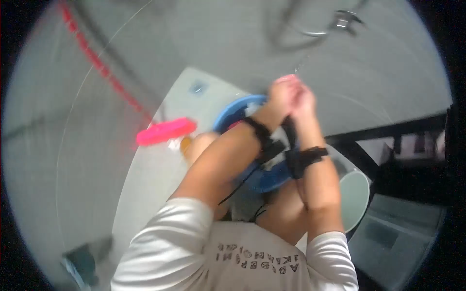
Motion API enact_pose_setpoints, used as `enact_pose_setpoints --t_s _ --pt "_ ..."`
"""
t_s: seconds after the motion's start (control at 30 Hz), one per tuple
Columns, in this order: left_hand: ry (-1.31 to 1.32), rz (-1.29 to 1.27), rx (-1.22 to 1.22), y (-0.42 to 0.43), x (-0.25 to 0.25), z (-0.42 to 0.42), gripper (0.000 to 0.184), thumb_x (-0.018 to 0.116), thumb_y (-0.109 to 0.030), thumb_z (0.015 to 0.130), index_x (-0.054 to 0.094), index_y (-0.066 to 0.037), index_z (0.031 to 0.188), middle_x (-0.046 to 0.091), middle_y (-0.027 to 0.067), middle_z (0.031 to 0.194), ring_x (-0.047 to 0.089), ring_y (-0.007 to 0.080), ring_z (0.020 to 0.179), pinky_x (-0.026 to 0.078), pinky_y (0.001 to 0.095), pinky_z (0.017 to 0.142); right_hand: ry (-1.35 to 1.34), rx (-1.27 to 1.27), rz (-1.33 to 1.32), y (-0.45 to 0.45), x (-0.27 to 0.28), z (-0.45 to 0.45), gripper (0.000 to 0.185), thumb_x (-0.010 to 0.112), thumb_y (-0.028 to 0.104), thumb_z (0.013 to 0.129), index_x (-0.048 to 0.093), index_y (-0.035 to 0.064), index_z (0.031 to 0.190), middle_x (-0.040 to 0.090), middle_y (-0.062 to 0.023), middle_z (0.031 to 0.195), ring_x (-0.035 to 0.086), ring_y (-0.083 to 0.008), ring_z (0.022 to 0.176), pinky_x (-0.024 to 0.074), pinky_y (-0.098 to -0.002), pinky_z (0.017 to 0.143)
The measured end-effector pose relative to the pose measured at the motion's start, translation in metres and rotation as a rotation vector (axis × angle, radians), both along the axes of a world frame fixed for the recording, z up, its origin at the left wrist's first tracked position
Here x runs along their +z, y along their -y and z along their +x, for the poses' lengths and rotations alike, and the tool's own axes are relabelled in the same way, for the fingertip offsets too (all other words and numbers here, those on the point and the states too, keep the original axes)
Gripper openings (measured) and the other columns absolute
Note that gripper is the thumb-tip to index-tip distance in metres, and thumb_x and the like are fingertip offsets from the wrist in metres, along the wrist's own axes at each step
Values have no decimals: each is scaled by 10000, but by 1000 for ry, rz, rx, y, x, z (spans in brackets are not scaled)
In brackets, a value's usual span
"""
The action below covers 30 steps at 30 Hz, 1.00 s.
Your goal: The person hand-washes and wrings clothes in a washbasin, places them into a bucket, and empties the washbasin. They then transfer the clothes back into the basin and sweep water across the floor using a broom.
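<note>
My left hand (282,93) and my right hand (305,103) are brought together in front of me, above the far side of a blue basin (227,115). Their fingers are closed against each other and blurred. A small pinkish patch shows at the fingertips; whether it is an object or skin I cannot tell. A thin trickle of water seems to fall just beyond them. Dark and light cloth lies in the basin, partly hidden by my forearms. Black straps with small devices are on both wrists.
A tap (343,21) is on the grey wall ahead. To the left lies a pink brush head (166,131) with a red-pink handle on the pale floor. A pale green bucket (356,199), a black frame (388,130) and a grey box (395,237) stand at the right.
</note>
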State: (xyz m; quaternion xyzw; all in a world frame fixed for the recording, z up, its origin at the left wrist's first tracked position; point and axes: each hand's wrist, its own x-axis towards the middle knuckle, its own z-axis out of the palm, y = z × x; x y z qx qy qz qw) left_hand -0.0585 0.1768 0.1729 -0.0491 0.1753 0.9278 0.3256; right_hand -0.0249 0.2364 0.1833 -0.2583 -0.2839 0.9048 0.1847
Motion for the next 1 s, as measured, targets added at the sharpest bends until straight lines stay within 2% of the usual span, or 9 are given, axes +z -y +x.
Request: enact_pose_setpoints --t_s 0.03,0.07,0.17,0.27,0.37,0.53,0.63,0.7,1.0 --pt "-127 356 -97 -12 -44 -13 152 461 -49 819 531 -31 953 576 94 808 559 175 690 475 278 539 -119 157 -12 -17 -16 4 158 462 141 836 580 40 866 611 -56 776 587 -179 708 494 -286 655" --pt "-36 -50 48 -11 -14 -3 172 453 -69 833 535 -28 979 573 88 803 548 155 671 454 263 493 -61 213 -10 -8 1 1 191 442 163 854 570 32 910 616 -78 853 596 -195 787 493 -307 722" --pt "56 -103 35 -13 -5 -11 212 455 -51 826 526 -23 1024 572 86 789 543 141 664 457 251 528 -51 214 8 -28 -15 -8 210 428 152 865 552 21 972 607 -95 950 583 -199 887 466 -325 817" --pt "-58 -121 10 -1 24 -10 290 489 -50 802 504 -21 1090 571 111 889 547 186 791 466 300 668 -44 197 29 -29 -6 -9 241 385 146 888 521 16 1039 567 -108 1055 535 -230 1001 434 -348 868" --pt "-341 -772 160 77 83 -39 422 529 -49 728 481 -33 1146 503 133 1140 433 285 1080 366 407 887 25 161 100 -15 29 -4 306 445 173 875 488 27 1140 541 -111 1118 524 -235 1022 413 -351 888" --pt "-880 -1734 1726 312 153 -145 512 675 -152 645 451 14 1074 413 195 1111 373 323 1059 260 404 948 289 116 338 -27 31 10 389 448 179 860 433 52 1228 494 -110 1190 508 -257 1042 416 -355 859" --pt "-657 -2039 1731 388 164 -186 614 674 -177 673 346 20 1153 400 222 1118 428 331 1021 345 395 885 307 116 348 -28 27 16 375 444 176 853 456 58 1209 508 -103 1154 513 -249 1027 429 -343 820" --pt "-826 -1750 1070 428 147 -226 556 707 -234 677 406 -9 1087 524 163 949 532 265 826 431 349 748 333 108 365 -24 19 18 340 447 175 848 482 65 1167 538 -92 1075 547 -233 936 453 -334 749" --pt "-952 -1293 465 412 194 -99 228 658 -245 768 527 -60 794 522 22 723 510 110 637 450 268 603 348 501 501 71 45 53 253 450 106 819 507 55 1060 578 -68 877 568 -162 705 467 -273 599"
